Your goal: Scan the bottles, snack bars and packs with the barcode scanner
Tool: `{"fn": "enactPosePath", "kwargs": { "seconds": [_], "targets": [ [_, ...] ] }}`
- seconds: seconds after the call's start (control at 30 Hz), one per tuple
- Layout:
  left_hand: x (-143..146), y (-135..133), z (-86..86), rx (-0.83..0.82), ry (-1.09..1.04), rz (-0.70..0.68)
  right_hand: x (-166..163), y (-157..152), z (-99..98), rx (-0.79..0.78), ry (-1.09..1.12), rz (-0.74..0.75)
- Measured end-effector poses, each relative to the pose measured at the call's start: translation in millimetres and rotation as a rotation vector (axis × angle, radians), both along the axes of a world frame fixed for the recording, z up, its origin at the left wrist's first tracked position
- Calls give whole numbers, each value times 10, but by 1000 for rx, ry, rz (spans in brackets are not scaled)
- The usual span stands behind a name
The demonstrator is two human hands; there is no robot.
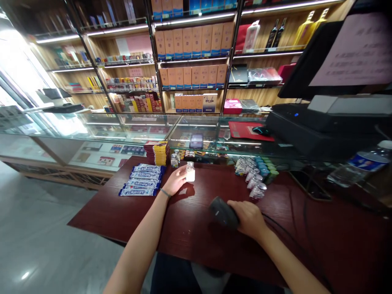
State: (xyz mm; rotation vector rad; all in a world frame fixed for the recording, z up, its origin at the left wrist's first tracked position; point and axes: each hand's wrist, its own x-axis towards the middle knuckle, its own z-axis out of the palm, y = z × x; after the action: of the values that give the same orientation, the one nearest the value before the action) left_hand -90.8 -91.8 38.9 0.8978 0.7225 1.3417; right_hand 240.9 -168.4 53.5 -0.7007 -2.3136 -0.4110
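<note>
My left hand [177, 181] grips a small clear jar [190, 173] by its side, just above the dark red table. Light falls brightly on the jar, and its contents are washed out. In my right hand [249, 218] is a black handheld barcode scanner [224, 212], its head turned toward the jar. A cable runs from behind that hand to the right. Two similar small jars [174, 160] stand beyond my left hand. Several more jars [253, 179] are lined up in rows right of centre, beside green-topped containers [270, 174].
Blue-and-white packets [142, 180] lie in a row on the left, with stacked yellow and maroon packs [157, 152] behind. A phone [310, 185], a water bottle [361, 163] and a black monitor [330, 53] are at right. A glass display counter [147, 128] borders the table's far side.
</note>
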Motion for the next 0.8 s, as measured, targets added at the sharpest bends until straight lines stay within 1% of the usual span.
{"fn": "enactPosePath", "kwargs": {
  "seconds": [0.1, 0.23, 0.33, 0.43, 0.57, 0.67, 0.8],
  "targets": [
    [-3, -13, 8, -24, -6, 9, 5, -2, 8, -23, 16, 13],
    [-26, -47, 20, -61, -8, 1, 2, -15, 73, -25, 60, 1],
    [-10, -51, 24, -46, 35, 21, 39, 1, 119, 46, 105, -8],
    [74, -34, 12, -11, 141, 48, 150, 48, 143, 149, 210, -61],
    [306, 7, -34, 32, 303, 58, 392, 131, 143, 264, 317, -202],
    [540, 60, -67, 59, 472, 60, 577, 189, 117, 331, 391, -307],
    [896, 164, -72, 153, 711, 75, 756, 250, 53, 373, 505, -415]
  ]
}}
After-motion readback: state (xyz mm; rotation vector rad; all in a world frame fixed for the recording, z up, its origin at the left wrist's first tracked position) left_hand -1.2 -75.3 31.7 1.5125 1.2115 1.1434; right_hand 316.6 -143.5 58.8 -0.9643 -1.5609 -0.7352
